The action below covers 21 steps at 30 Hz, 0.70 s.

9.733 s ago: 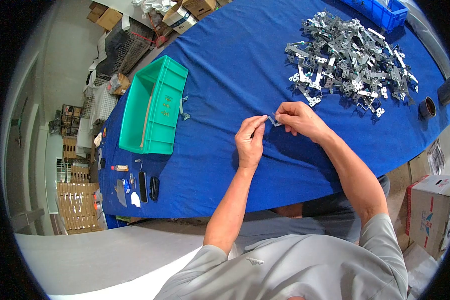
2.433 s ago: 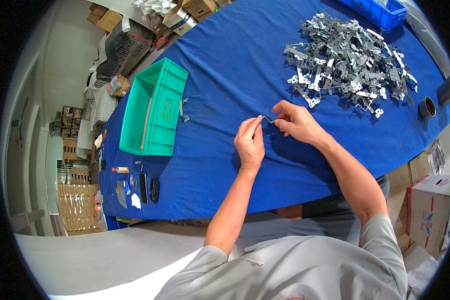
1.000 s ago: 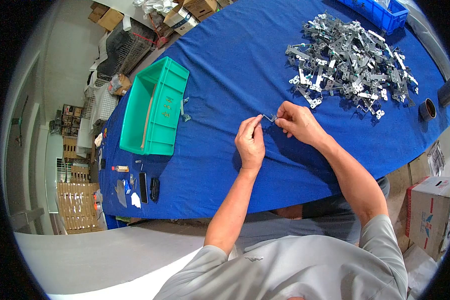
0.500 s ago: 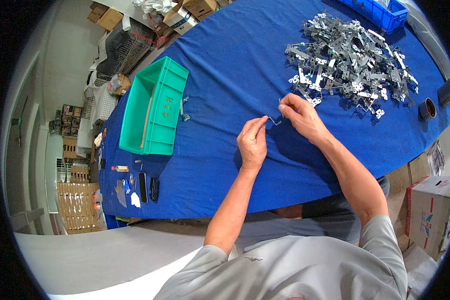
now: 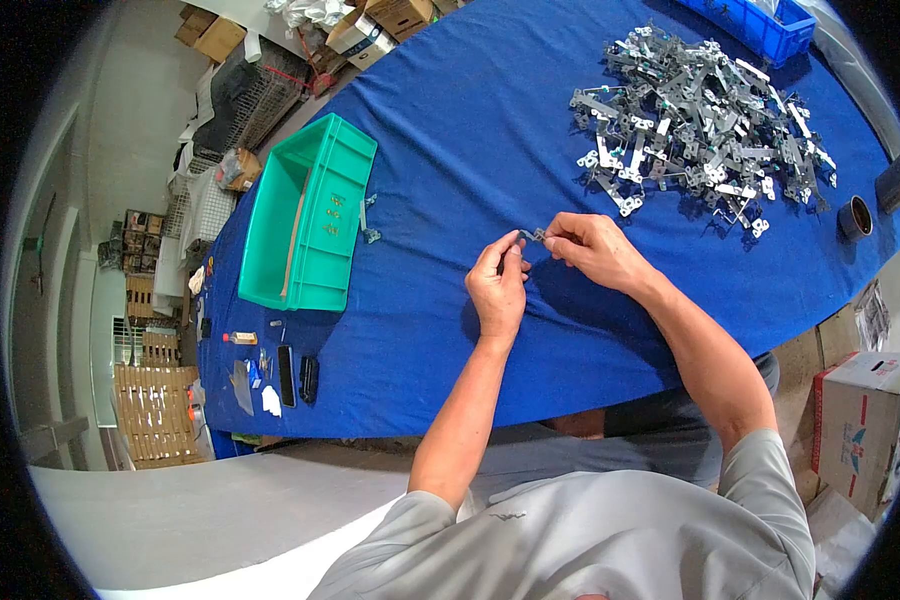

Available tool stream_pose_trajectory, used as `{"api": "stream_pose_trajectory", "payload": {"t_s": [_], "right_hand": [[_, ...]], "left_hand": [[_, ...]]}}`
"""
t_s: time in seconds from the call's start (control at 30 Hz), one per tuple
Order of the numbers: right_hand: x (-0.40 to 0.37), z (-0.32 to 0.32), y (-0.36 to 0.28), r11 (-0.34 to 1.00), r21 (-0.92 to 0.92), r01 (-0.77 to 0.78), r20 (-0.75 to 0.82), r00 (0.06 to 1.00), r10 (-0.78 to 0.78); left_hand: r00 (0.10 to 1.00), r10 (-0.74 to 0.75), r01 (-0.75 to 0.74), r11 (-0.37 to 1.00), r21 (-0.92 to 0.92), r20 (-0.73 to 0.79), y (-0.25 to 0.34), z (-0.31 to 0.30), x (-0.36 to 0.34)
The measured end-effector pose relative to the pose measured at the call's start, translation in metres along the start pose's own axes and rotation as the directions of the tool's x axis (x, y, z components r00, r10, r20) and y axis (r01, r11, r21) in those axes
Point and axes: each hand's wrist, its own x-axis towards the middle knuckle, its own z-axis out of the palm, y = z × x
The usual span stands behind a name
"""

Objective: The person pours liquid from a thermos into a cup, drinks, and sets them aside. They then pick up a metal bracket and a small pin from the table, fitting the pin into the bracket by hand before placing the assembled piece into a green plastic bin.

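My left hand (image 5: 497,287) and my right hand (image 5: 592,248) meet over the blue cloth (image 5: 450,130), both pinching one small metal bracket (image 5: 532,236) between their fingertips. The bracket is tiny and mostly hidden by the fingers. A large heap of similar metal brackets (image 5: 698,120) lies on the cloth beyond my right hand. To the left stands a green plastic bin (image 5: 305,215) with a few small parts inside, and two loose small parts (image 5: 370,235) lie beside it.
A blue bin (image 5: 760,25) sits at the far right corner. A roll of tape (image 5: 856,215) rests at the right edge. Small tools and dark objects (image 5: 285,372) lie at the near left corner. Cardboard boxes (image 5: 860,420) stand on the floor at right.
Half a second ago my hands were a little apart, the right one raised toward the heap. Now they have closed together and both hold the bracket.
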Motion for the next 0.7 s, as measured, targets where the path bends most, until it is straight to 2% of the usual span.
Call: {"api": "stream_pose_trajectory", "payload": {"t_s": [0.13, 0.23, 0.33, 0.43, 0.53, 0.63, 0.7], "right_hand": [[-0.003, -0.004, -0.010, 0.993, -0.117, 0.009, -0.033, 0.999, -0.013], [-0.001, -0.002, -0.001, 0.991, -0.122, 0.051, -0.056, 0.997, -0.059], [0.000, -0.004, -0.004, 0.980, 0.065, -0.186, 0.014, 0.983, 0.185], [0.001, 0.002, 0.004, 0.977, 0.194, -0.092, -0.039, 0.994, 0.101], [0.001, 0.001, 0.002, 0.969, 0.193, -0.153, -0.017, 0.987, 0.159], [0.001, -0.003, 0.003, 0.993, -0.001, -0.119, 0.005, 0.993, 0.119], [0.001, -0.001, 0.006, 0.998, -0.061, 0.025, -0.112, 0.993, -0.032]], "left_hand": [[0.999, 0.052, -0.051, 0.998, 0.025, -0.009, 0.003, -0.001, 0.000], [0.993, 0.115, -0.112, 0.989, 0.098, -0.018, 0.000, -0.001, 0.001], [0.966, 0.259, -0.249, 0.941, 0.230, -0.015, -0.001, 0.000, 0.003], [0.934, 0.358, -0.344, 0.890, 0.300, 0.008, 0.003, 0.001, 0.003], [0.928, 0.371, -0.365, 0.878, 0.309, 0.040, 0.010, 0.002, 0.001], [0.931, 0.360, -0.361, 0.887, 0.287, 0.058, 0.010, 0.002, 0.001], [0.923, 0.378, -0.382, 0.878, 0.289, 0.070, 0.007, 0.002, 0.001]]}}
